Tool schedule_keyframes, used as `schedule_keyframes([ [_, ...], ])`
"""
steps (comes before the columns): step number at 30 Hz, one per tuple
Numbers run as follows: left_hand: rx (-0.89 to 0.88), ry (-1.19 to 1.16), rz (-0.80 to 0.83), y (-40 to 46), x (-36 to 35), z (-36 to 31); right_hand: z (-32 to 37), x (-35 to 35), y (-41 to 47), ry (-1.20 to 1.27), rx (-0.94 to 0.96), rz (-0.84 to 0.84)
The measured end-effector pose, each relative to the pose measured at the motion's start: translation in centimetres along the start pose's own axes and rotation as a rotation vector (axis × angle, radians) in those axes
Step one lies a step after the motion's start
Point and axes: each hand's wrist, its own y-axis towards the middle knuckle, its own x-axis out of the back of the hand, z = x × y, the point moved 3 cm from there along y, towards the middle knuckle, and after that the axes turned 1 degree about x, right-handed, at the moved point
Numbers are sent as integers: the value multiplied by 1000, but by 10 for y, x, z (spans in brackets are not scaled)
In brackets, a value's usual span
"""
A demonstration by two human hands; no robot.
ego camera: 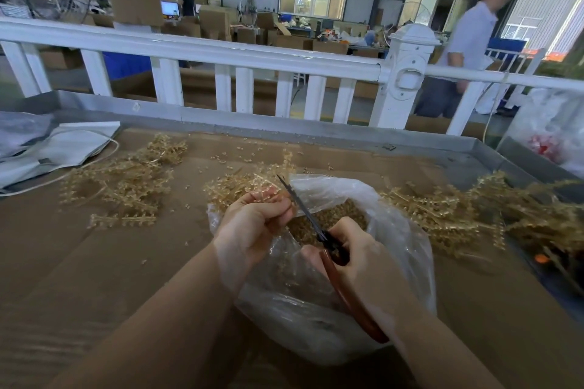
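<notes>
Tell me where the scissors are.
Head view, centre: the scissors sit in the right hand, blades by the sprig the left hand holds, above the plastic bag.

Handle loops of the scissors [311, 221] are covered by the right hand [360, 262]. Stem of the golden plastic sprig [240, 186] is concealed inside the left hand [252, 224]. Loose pieces [347, 211] in the clear bag [407, 230] are too fine to identify. Passer-by [471, 38] is blurred. Sprig pile [521, 218] is cut by the right edge.
</notes>
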Motion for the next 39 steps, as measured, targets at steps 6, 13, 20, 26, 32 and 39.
schedule_keyframes([
  [6,53,95,50,-6,-5,1,2,1,3,28,-17,26],
  [13,113,159,87,-10,-9,1,-2,3,8,51,-29,68],
  [20,146,166,74,-10,-9,4,-4,2,10,48,-35,76],
  [26,168,192,76,-12,-5,5,-3,1,7,-9,3,83],
  [32,144,226,30,-12,-2,6,-4,0,3,-24,25,53],
  [39,211,255,87,-14,-1,9,-2,0,3,-31,55,58],
])
